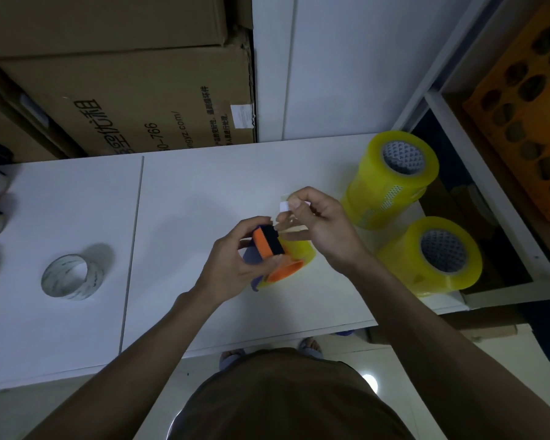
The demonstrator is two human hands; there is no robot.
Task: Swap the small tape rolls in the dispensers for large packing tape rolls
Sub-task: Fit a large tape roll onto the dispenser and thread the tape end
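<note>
Loading a yellow tape roll into an orange dispenser, centre of frame.

Left hand (235, 262) curled round the orange-and-black dispenser (267, 242), held just above the white table (204, 192); translucent yellow roll (299, 252) seated on its orange hub. Right hand (318, 223) pinching the white-tabbed tape end (285, 207), pulled up from the roll. At right, stacked large yellow packing rolls (391, 179) with patterned grey cores. At lower left, small clear roll (72, 276) lying on the table.
</note>
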